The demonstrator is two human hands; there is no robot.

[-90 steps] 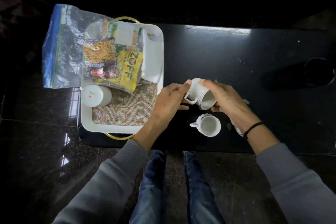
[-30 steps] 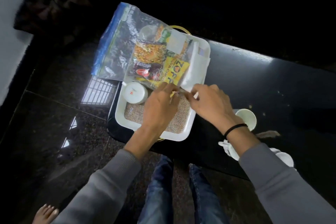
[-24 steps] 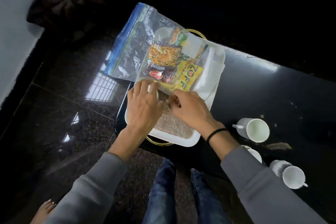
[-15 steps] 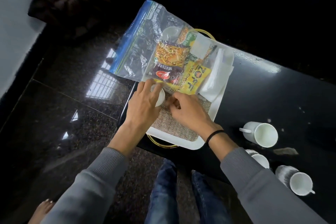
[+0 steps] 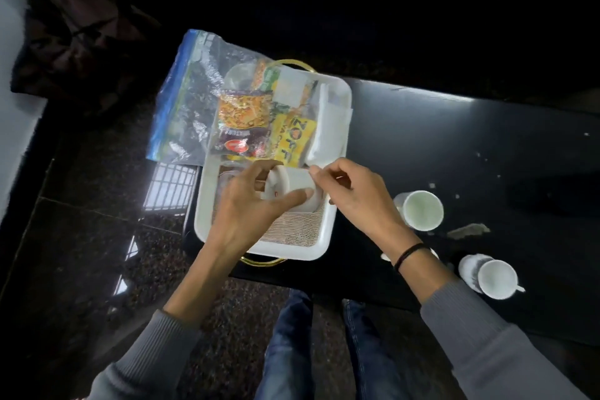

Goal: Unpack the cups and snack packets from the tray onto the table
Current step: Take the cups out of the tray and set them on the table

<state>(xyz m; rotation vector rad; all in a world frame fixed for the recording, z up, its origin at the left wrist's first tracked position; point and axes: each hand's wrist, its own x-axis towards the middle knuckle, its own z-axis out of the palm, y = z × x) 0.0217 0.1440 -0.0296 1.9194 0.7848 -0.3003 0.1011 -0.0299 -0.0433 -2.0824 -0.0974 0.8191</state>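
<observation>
A white tray (image 5: 300, 252) with a woven mat sits at the left end of the black table (image 5: 454, 146). A clear zip bag (image 5: 207, 101) with snack packets (image 5: 246, 127) lies over the tray's far end and hangs off to the left. My left hand (image 5: 250, 208) and my right hand (image 5: 354, 195) both grip a white cup (image 5: 292, 182), which lies tilted on its side just above the mat. Two white cups lie on the table to the right, one further back (image 5: 422, 209) and one by the front edge (image 5: 490, 276). A third cup (image 5: 386, 256) is mostly hidden behind my right wrist.
A folded white napkin (image 5: 331, 127) lies in the tray's right side. Crumbs and a small scrap (image 5: 467, 230) lie on the table right of the cups. My knees (image 5: 324, 351) are below the table's front edge. A dark bag (image 5: 74, 32) sits on the floor at far left.
Both hands have closed on the last cup in the tray, lifted it and tipped it on its side, moving it right toward the tray's middle. The camera view shifted slightly.
</observation>
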